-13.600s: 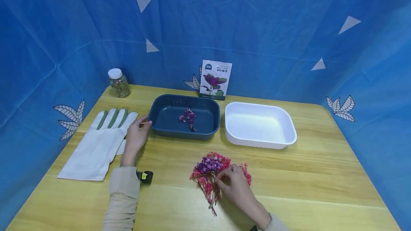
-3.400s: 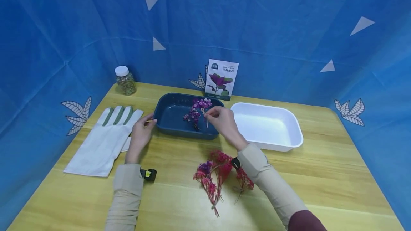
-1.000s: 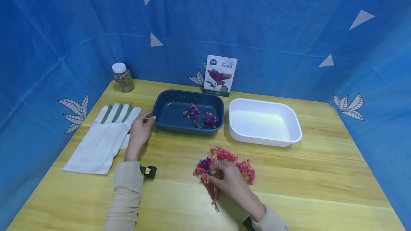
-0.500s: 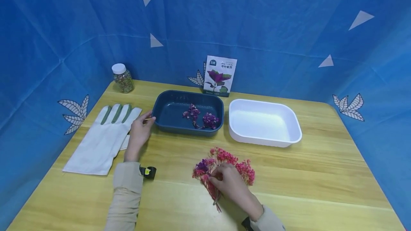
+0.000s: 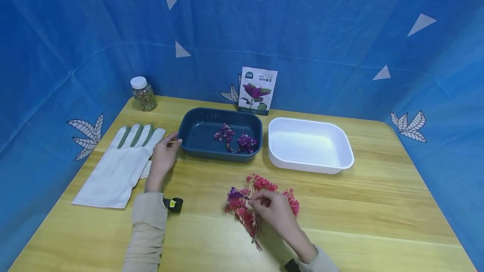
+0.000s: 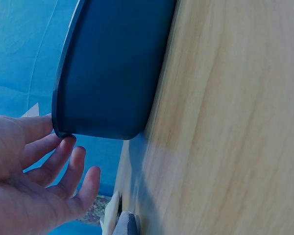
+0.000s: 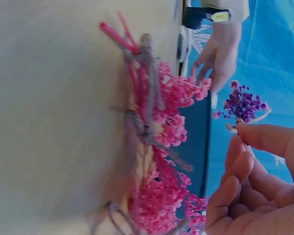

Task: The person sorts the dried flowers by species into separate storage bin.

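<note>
Right hand (image 5: 277, 213), lower centre of the frame: I am seeing its thumb and finger pinching the stem of a purple sprig (image 7: 242, 102), holding it over the left part of some pink flowers (image 5: 264, 183).
Left hand (image 5: 163, 158), left of centre, well apart from the right: gripping the left rim of a dark blue tray (image 5: 215, 155).
Pink flowers: lying lower centre on the wooden table (image 5: 370, 221), stems bound with string (image 7: 152, 93).
Dark blue tray: resting mid-frame, containing two purple bunches (image 5: 247, 142).
White tray (image 5: 302, 166): sitting right of centre, just beside the blue one.
White glove (image 5: 113, 173), green on its fingers: lying at the left.
White-lidded jar (image 5: 145, 96): standing upper left.
Picture packet (image 5: 258, 91): standing upper centre, behind the dark blue tray.
Blue curtain (image 5: 321, 24): hanging across the top.
</note>
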### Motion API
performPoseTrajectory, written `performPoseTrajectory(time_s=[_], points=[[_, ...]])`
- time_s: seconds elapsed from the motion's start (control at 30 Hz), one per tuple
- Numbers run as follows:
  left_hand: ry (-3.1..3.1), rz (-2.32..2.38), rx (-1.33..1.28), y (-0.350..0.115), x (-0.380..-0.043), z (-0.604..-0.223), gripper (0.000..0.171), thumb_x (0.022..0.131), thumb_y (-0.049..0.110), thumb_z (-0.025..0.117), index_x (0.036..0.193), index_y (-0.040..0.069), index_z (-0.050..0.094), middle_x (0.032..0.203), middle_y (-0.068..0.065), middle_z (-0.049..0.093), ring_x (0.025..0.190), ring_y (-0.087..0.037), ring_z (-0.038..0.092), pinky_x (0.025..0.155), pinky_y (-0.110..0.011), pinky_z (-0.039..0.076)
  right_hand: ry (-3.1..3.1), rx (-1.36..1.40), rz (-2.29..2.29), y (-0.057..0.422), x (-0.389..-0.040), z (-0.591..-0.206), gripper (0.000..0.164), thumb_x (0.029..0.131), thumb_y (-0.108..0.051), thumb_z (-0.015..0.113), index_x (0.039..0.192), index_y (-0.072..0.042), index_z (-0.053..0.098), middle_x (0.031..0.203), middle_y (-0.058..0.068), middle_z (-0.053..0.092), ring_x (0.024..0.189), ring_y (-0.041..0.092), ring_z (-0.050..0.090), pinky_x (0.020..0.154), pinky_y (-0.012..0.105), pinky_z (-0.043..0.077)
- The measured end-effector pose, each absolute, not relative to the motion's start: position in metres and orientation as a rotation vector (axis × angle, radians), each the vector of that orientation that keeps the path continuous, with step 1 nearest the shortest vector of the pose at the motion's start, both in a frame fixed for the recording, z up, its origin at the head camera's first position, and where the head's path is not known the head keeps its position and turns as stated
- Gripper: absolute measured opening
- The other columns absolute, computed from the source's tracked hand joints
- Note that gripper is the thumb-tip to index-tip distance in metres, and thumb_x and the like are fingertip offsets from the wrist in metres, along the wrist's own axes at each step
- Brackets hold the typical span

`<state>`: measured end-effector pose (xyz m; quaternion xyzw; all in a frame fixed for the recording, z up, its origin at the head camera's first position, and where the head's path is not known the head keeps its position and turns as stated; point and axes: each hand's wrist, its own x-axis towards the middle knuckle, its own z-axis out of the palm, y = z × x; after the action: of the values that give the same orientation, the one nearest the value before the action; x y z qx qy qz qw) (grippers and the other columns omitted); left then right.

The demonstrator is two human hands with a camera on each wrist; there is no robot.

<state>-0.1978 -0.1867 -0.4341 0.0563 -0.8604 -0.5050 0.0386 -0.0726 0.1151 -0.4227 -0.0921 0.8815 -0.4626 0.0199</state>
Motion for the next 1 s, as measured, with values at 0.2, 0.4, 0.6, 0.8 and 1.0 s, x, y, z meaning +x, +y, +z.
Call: performPoseTrajectory(time_s=[0.2, 0.4, 0.6, 0.8, 1.0], points=[[-2.629, -1.543, 0.172, -0.186, -0.198, -0.434, 0.044, 0.101, 0.017, 0.048, 0.140, -0.002, 0.043, 0.134, -0.025, 0.050, 0.119, -0.038, 0.049, 0.097, -0.048, 0.042, 2.767, -0.292, -1.532, 0.113, -0.080, -0.415, 0.006, 0.081, -0.008, 0.072, 0.080, -0.003, 0.070, 0.065, -0.003, 0.062, 0.054, 0.004, 0.051, 0.047, 0.019, 0.045], [-2.619, -1.543, 0.173, -0.186, -0.198, -0.435, 0.044, 0.101, 0.017, 0.048, 0.139, -0.003, 0.044, 0.134, -0.025, 0.050, 0.119, -0.038, 0.050, 0.096, -0.047, 0.042, 2.758, -0.231, -1.526, 0.111, -0.101, -0.399, 0.003, 0.084, -0.006, 0.070, 0.082, -0.005, 0.072, 0.068, 0.001, 0.065, 0.055, 0.006, 0.050, 0.047, 0.019, 0.041], [-2.628, -1.565, 0.178, -0.186, -0.197, -0.434, 0.045, 0.101, 0.018, 0.047, 0.140, -0.002, 0.043, 0.135, -0.024, 0.048, 0.120, -0.037, 0.049, 0.095, -0.047, 0.043, 2.817, -0.258, -1.476, 0.109, -0.127, -0.380, 0.006, 0.086, -0.008, 0.068, 0.084, -0.004, 0.072, 0.070, 0.005, 0.066, 0.055, 0.010, 0.049, 0.048, 0.021, 0.039], [-2.629, -1.554, 0.196, -0.185, -0.199, -0.433, 0.045, 0.101, 0.020, 0.047, 0.140, -0.001, 0.043, 0.135, -0.023, 0.049, 0.120, -0.037, 0.049, 0.095, -0.048, 0.043, 2.831, -0.278, -1.428, 0.106, -0.152, -0.371, 0.010, 0.089, -0.012, 0.065, 0.087, -0.005, 0.072, 0.080, 0.007, 0.070, 0.063, 0.013, 0.054, 0.060, 0.027, 0.045], [-2.626, -1.563, 0.198, -0.185, -0.199, -0.434, 0.045, 0.101, 0.020, 0.048, 0.140, -0.001, 0.044, 0.134, -0.023, 0.049, 0.119, -0.037, 0.050, 0.094, -0.048, 0.044, 2.786, -0.239, -1.380, 0.095, -0.173, -0.367, 0.014, 0.091, -0.016, 0.063, 0.090, -0.007, 0.073, 0.087, 0.005, 0.071, 0.070, 0.015, 0.061, 0.062, 0.029, 0.046]])
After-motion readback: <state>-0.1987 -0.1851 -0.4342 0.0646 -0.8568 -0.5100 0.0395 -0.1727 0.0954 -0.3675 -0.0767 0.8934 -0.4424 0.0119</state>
